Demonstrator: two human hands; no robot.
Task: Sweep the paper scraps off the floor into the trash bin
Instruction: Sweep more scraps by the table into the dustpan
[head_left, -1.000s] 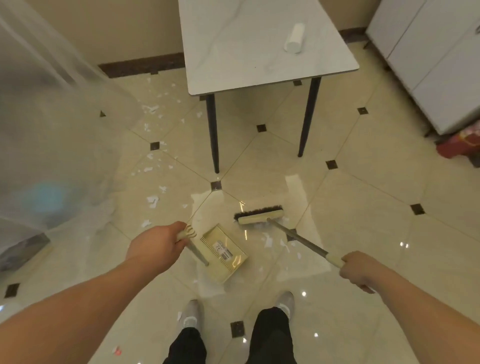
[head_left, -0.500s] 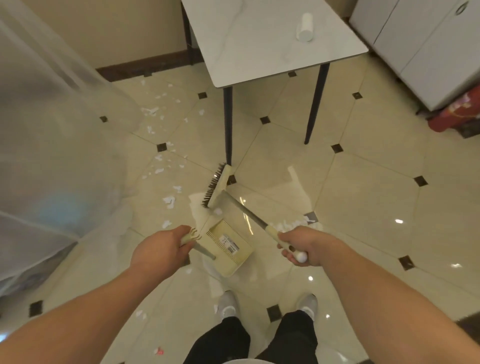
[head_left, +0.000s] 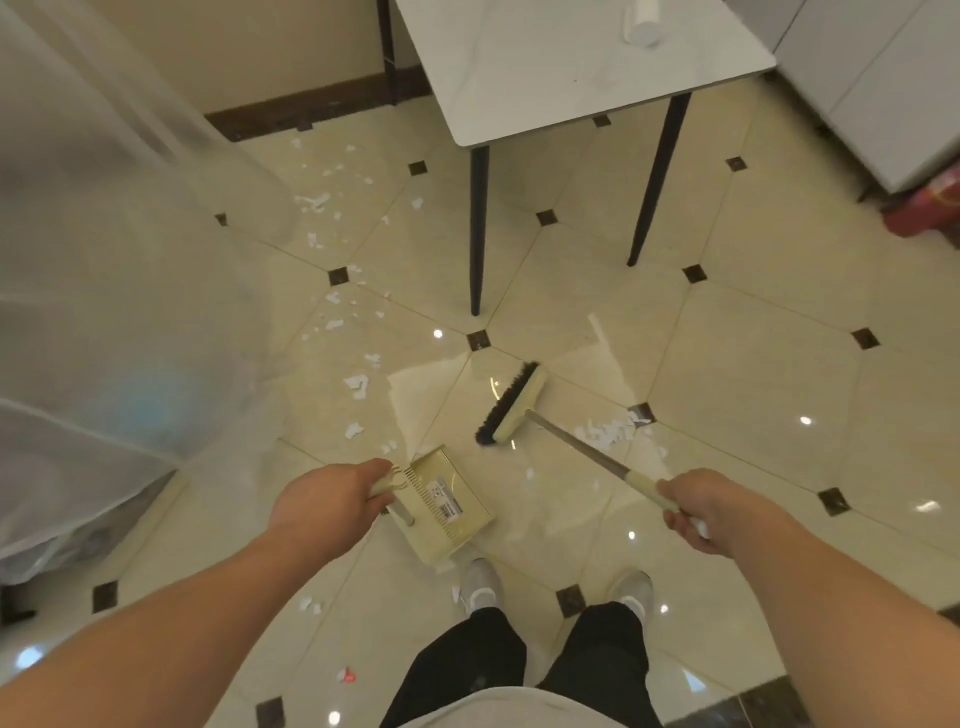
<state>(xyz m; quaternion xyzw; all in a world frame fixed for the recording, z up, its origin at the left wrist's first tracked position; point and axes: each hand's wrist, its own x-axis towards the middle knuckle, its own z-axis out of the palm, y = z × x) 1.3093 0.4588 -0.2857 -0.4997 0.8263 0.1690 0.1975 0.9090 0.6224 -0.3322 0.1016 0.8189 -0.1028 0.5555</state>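
On the floor (head_left: 727, 332) in front of my feet, I stand holding 2 tools. My left hand (head_left: 324, 501) is curled round the handle of the dustpan (head_left: 449, 506), a tight grip; the pan sits tilted by my left shoe, its labelled side facing up. My right hand (head_left: 698, 512) wraps the pale end of the broom (head_left: 511, 405) handle, fingers closed around it. The broom head rests bristles-down on the tiles, just ahead of the dustpan and apart from it, angled with its dark bristles toward the left.

Scraps (head_left: 605, 431) lie in a small heap right of the broom shaft, near a dark tile inset. More scraps (head_left: 356, 387) are strewn to the left of the pan and further off toward the wall, and a few lie by my left shoe. A clear plastic sheet (head_left: 104, 291) fills the left side; whether a bin sits under it I cannot tell. The white surface (head_left: 545, 78) stands ahead on black legs, carrying a white roll (head_left: 644, 23).
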